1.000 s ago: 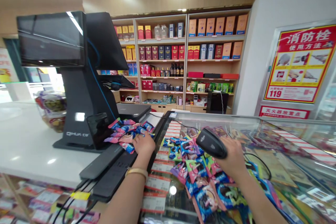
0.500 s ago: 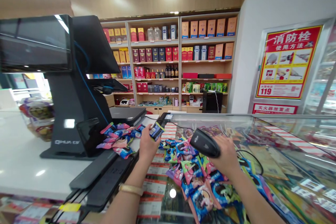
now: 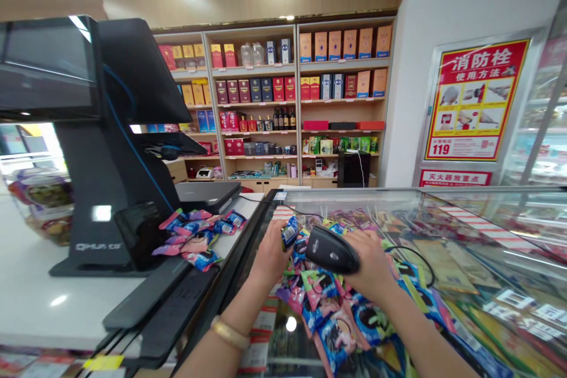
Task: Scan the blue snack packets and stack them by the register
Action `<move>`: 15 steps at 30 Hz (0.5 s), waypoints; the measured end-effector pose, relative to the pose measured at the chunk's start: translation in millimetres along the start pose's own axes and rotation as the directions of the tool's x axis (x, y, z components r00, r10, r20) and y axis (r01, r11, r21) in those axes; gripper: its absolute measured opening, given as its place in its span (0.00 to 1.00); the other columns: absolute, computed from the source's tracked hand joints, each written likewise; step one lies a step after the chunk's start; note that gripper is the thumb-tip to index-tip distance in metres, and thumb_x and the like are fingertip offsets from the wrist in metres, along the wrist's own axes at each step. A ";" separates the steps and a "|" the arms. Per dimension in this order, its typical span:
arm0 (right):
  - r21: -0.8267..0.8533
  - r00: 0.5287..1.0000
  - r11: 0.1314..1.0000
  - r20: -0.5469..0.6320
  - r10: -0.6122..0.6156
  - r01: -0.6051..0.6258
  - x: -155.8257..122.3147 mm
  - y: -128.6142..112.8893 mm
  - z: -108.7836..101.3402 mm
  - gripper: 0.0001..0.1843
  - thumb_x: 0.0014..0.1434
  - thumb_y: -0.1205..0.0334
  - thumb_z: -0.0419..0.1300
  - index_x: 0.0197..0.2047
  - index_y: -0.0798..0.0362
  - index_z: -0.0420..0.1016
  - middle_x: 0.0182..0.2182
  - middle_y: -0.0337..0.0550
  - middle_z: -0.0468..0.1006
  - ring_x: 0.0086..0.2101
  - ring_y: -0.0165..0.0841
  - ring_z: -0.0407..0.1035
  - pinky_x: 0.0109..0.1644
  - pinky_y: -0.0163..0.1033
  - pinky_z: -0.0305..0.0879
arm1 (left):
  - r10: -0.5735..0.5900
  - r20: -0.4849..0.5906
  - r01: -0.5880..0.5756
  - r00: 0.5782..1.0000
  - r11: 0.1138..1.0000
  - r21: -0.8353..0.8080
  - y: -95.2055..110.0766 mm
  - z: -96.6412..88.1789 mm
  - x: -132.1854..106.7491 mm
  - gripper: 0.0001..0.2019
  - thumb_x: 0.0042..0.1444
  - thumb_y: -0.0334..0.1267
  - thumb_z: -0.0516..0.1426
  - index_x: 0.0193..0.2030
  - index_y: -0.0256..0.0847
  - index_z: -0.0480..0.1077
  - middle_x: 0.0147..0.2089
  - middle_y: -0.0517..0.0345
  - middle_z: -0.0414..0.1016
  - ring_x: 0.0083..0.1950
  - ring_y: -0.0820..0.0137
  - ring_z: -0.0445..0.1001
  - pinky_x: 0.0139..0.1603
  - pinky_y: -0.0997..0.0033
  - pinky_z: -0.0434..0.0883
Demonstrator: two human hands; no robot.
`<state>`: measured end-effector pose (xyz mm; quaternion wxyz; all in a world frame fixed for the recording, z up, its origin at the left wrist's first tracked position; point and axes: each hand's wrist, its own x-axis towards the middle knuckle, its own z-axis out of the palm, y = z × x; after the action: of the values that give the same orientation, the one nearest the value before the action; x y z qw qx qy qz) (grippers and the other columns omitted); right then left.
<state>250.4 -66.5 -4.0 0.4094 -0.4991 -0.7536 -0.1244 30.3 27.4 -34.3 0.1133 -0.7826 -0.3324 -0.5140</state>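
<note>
Okay, current state: left hand point(image 3: 273, 257) is closed around a small blue snack packet point(image 3: 290, 233), which sticks up out of the fist, lower centre of the frame. Right hand point(image 3: 371, 261) is wrapped round a black handheld barcode scanner point(image 3: 331, 251), nose pointing left, just beside the packet and apart from it. Both hands hover over the main pile of pink-and-blue snack packets point(image 3: 336, 319), heaped on the glass display counter point(image 3: 469, 212) and running to the bottom edge of the frame. Gold bangle point(image 3: 229, 332) on the left wrist. Black cable point(image 3: 411, 260) loops across the glass right of the right hand. Red-and-white price labels point(image 3: 261, 331) show through the glass, lower centre.

Second, smaller heap of similar packets point(image 3: 190, 242) lies left of the hands on the white counter point(image 3: 53, 307), against a black tablet point(image 3: 140, 235) leaning at the foot of a black dual-screen POS terminal point(image 3: 88, 130). Grey laptop point(image 3: 208, 195) sits just behind that heap. Clear bag of snacks point(image 3: 42, 204) at far left.

Background: wooden shelves point(image 3: 270, 100) of boxed liquor, upper centre; red-and-yellow fire hydrant poster point(image 3: 476, 100) on the wall, upper right.
</note>
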 end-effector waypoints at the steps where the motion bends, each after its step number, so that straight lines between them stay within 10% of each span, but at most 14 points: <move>1: -0.007 1.000 1.000 0.010 0.003 -0.003 0.2 0.6 0.2 0.07 0.45 0.64 0.57 0.31 0.51 0.72 0.27 0.39 0.74 0.32 0.34 0.64 0.39 0.39 0.47 | 0.014 0.004 -0.014 1.000 1.000 -0.001 -1.1 1.8 -1.3 0.24 0.47 0.23 0.57 0.51 0.43 0.57 0.48 0.52 0.69 0.51 0.62 0.72 0.49 0.63 0.71; 15: -0.042 0.998 0.999 -0.058 0.005 -0.008 0.9 7.5 -0.8 0.05 0.45 0.63 0.57 0.30 0.52 0.71 0.26 0.40 0.73 0.33 0.35 0.65 0.40 0.40 0.48 | -0.083 -0.043 0.081 0.996 0.995 -0.050 5.9 -3.2 2.4 0.20 0.47 0.29 0.59 0.47 0.42 0.60 0.45 0.52 0.67 0.48 0.63 0.71 0.48 0.63 0.70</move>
<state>257.1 -62.9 -4.5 0.4209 -0.5062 -0.7369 -0.1534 32.3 22.3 -29.8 0.0807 -0.7589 -0.3491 -0.5437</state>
